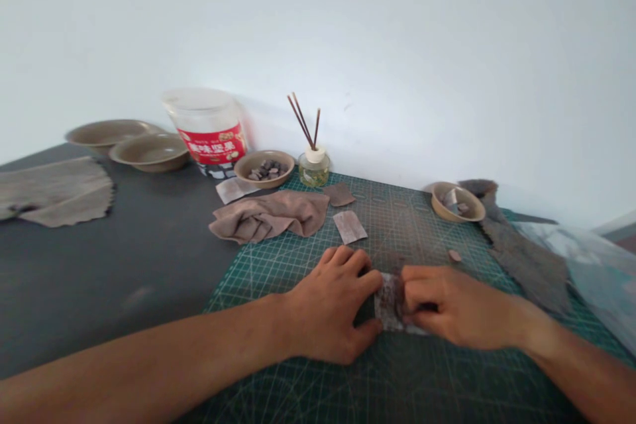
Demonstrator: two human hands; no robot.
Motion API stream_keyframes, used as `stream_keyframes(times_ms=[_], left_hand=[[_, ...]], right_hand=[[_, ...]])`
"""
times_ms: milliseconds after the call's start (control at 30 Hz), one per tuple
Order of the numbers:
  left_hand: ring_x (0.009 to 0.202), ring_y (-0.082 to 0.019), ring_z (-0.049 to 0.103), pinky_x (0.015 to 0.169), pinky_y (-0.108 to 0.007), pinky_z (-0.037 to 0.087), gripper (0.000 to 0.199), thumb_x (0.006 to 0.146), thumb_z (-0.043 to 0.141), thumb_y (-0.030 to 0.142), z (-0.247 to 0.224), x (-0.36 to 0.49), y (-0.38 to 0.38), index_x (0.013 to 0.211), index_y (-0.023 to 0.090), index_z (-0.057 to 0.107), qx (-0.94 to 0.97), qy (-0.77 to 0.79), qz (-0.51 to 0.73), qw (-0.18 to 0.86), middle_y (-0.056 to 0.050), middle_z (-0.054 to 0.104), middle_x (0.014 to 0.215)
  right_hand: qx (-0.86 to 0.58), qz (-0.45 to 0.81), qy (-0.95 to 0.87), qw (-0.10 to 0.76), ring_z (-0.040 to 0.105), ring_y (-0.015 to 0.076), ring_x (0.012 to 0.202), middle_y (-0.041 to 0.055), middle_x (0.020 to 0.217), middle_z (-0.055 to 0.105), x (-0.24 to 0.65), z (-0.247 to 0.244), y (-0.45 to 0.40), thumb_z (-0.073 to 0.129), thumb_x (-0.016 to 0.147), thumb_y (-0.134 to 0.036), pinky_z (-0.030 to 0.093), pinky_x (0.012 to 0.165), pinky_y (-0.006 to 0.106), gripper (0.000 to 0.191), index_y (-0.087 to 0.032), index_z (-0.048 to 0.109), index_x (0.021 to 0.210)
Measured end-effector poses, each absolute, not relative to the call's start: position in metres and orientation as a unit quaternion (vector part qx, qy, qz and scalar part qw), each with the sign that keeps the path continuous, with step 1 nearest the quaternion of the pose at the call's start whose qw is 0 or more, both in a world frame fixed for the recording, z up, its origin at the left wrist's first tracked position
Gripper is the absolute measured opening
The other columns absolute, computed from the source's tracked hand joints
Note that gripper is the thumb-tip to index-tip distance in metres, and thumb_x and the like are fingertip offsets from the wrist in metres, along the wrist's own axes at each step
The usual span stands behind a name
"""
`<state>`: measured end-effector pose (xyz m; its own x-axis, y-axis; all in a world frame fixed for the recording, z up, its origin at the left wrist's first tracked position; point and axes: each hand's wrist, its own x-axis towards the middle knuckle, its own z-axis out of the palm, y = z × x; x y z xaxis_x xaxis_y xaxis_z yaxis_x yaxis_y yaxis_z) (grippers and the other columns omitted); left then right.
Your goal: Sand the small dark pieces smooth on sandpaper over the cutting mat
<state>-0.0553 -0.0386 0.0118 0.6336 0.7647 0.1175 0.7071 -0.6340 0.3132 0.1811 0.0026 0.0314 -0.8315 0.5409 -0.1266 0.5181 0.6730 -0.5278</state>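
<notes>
A small grey-white rectangular sheet (385,305), smeared with dark brown marks, lies on the green cutting mat (298,391). Its left edge is pinned by my left hand (338,305), with the thumb at the near corner and the fingertips at the far one. Over the sheet's right part is my right hand (452,305), its fingers curled tightly together and slightly blurred. What those fingers hold is hidden from me. Just beyond my hands lie a pale square piece (350,226) and a brown square piece (339,195). A small pinkish chip (454,256) rests beyond my right hand.
A crumpled brown cloth (273,215) lies behind my left hand. Along the wall stand a bowl of dark stones (241,169), a reed diffuser (315,169), a red-labelled tub (211,136) and a small bowl (447,212). Grey cloths (531,271) lie right and left.
</notes>
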Motion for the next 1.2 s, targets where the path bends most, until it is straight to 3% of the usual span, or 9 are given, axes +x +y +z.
stream_keyframes(times_ms=[167, 333, 533, 667, 767, 933, 1033, 1200], left_hand=[[0.103, -0.029, 0.048, 0.09, -0.047, 0.043, 0.032, 0.08, 0.068, 0.044, 0.013, -0.055, -0.039, 0.104, 0.024, 0.059, 0.895, 0.412, 0.123, 0.12, -0.006, 0.053, 0.108], [0.103, -0.029, 0.049, 0.09, -0.046, 0.043, 0.033, 0.08, 0.069, 0.043, 0.012, -0.056, -0.039, 0.107, 0.026, 0.06, 0.896, 0.406, 0.13, 0.123, -0.006, 0.053, 0.107], [0.102, -0.029, 0.048, 0.09, -0.047, 0.042, 0.029, 0.08, 0.066, 0.044, 0.011, -0.055, -0.041, 0.102, 0.025, 0.061, 0.894, 0.409, 0.139, 0.122, -0.006, 0.053, 0.105], [0.105, -0.03, 0.047, 0.092, -0.05, 0.041, 0.028, 0.081, 0.064, 0.044, 0.012, -0.053, -0.043, 0.101, 0.024, 0.06, 0.887, 0.423, 0.143, 0.12, -0.007, 0.054, 0.107], [0.105, -0.031, 0.047, 0.093, -0.051, 0.04, 0.025, 0.081, 0.063, 0.04, 0.013, -0.053, -0.041, 0.099, 0.023, 0.059, 0.877, 0.437, 0.153, 0.126, -0.007, 0.055, 0.107], [0.104, -0.026, 0.05, 0.091, -0.046, 0.04, 0.033, 0.086, 0.061, 0.032, 0.013, -0.056, -0.039, 0.117, 0.024, 0.052, 0.857, 0.413, 0.262, 0.163, -0.005, 0.059, 0.111], [0.103, -0.022, 0.054, 0.09, -0.041, 0.041, 0.029, 0.091, 0.059, 0.026, 0.011, -0.054, -0.038, 0.118, 0.025, 0.049, 0.848, 0.368, 0.334, 0.184, -0.003, 0.062, 0.111], [0.099, -0.019, 0.058, 0.087, -0.036, 0.045, 0.026, 0.091, 0.063, 0.025, 0.007, -0.039, -0.031, 0.115, 0.026, 0.054, 0.812, 0.378, 0.405, 0.182, -0.002, 0.065, 0.105]], right_hand=[[-0.361, 0.206, -0.906, 0.079, 0.055, 0.0142, 0.08, 0.0009, 0.092, 0.059, 0.181, 0.029, 0.006, 0.054, 0.094, -0.013, 0.04, 0.073, 0.028, 0.014, -0.018, 0.059, 0.082], [-0.323, 0.203, -0.924, 0.003, 0.056, 0.0133, 0.075, -0.0009, 0.089, 0.059, 0.191, 0.037, 0.008, 0.056, 0.091, -0.011, 0.039, 0.067, 0.028, 0.015, -0.019, 0.059, 0.079], [-0.391, 0.2, -0.888, 0.138, 0.061, 0.0198, 0.092, 0.0033, 0.1, 0.065, 0.198, 0.058, 0.007, 0.06, 0.096, -0.028, 0.047, 0.083, 0.035, 0.009, -0.025, 0.067, 0.092], [-0.381, 0.248, -0.882, 0.129, 0.061, 0.0177, 0.091, 0.0016, 0.101, 0.066, 0.188, 0.064, -0.007, 0.062, 0.095, -0.028, 0.048, 0.084, 0.033, 0.007, -0.026, 0.067, 0.092], [-0.396, 0.307, -0.856, 0.13, 0.059, 0.0154, 0.085, 0.0003, 0.094, 0.064, 0.178, 0.054, -0.014, 0.064, 0.094, -0.027, 0.046, 0.077, 0.03, 0.006, -0.024, 0.067, 0.09], [-0.369, 0.566, -0.678, 0.289, 0.052, 0.0143, 0.077, -0.0003, 0.085, 0.058, 0.165, 0.023, -0.018, 0.067, 0.092, -0.038, 0.042, 0.067, 0.026, 0.02, -0.021, 0.061, 0.088], [-0.317, 0.677, -0.561, 0.356, 0.047, 0.0105, 0.066, -0.0026, 0.08, 0.055, 0.161, 0.008, -0.02, 0.07, 0.091, -0.036, 0.038, 0.059, 0.023, 0.02, -0.02, 0.059, 0.086], [-0.294, 0.724, -0.443, 0.439, 0.045, 0.0063, 0.06, -0.0019, 0.094, 0.061, 0.16, 0.004, -0.016, 0.078, 0.084, -0.031, 0.037, 0.055, 0.02, 0.021, -0.019, 0.061, 0.083]])
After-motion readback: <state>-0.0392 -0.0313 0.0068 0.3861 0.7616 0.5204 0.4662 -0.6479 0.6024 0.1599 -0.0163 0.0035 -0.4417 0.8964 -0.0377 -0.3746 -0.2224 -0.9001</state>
